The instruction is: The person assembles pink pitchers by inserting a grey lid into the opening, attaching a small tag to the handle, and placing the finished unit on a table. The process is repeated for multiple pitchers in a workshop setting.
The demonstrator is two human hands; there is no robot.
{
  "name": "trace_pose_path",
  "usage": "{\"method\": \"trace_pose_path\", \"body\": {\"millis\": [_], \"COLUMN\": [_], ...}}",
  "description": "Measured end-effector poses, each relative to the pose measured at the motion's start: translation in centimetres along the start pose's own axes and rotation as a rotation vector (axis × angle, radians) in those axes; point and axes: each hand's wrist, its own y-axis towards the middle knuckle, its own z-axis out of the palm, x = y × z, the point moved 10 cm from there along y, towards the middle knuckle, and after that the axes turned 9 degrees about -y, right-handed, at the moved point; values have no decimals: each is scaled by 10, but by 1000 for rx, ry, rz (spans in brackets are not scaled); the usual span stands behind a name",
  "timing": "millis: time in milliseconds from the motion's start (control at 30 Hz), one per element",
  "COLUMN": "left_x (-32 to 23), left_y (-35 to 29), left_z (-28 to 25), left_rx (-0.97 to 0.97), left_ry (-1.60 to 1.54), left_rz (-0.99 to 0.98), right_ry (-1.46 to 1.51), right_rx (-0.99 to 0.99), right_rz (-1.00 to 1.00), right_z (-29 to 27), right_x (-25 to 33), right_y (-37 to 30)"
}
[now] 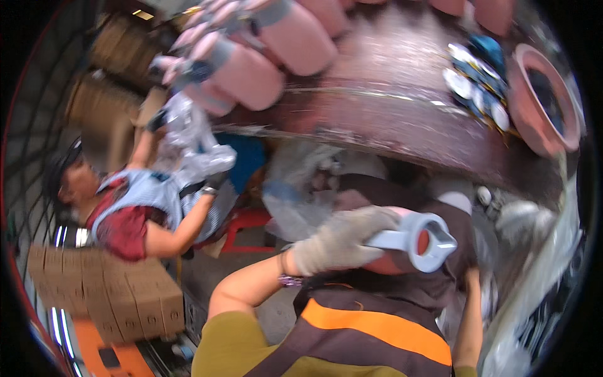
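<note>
Nearest, the left hand (336,242) in a knitted grey work glove has its grip closed around a pink pot fitted with a pale blue plastic hanger (422,240); the hanger's long axis runs roughly left to right, its ring end pointing right, held at chest height over the brown and orange garment. The right hand (472,276) sits lower right, mostly hidden, so I cannot tell its grip. Beyond, a worn dark red table (402,107) carries rows of smooth pink pots (248,72) and one round pink pot (545,100) lying open. Farther left, another person's hands handle crinkled clear plastic wrap (195,147) beside stacked cardboard boxes (107,295)
</note>
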Motion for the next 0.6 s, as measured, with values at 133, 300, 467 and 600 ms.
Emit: {"method": "trace_pose_path", "body": {"millis": [133, 300, 467, 600], "left_x": [4, -1, -5, 6], "left_y": [-19, -8, 4, 13], "left_z": [7, 27, 33, 41], "left_rx": [-81, -111, -114, -44], "left_ry": [-44, -34, -29, -37], "left_rz": [-101, -76, -60, -195], "right_ry": [186, 303, 353, 384], "right_rx": [286, 166, 140, 132], "right_rz": [456, 391, 366, 361], "right_z": [-82, -121, -120, -116], "right_x": [58, 97, 89, 79], "right_y": [18, 67, 68, 64]}}
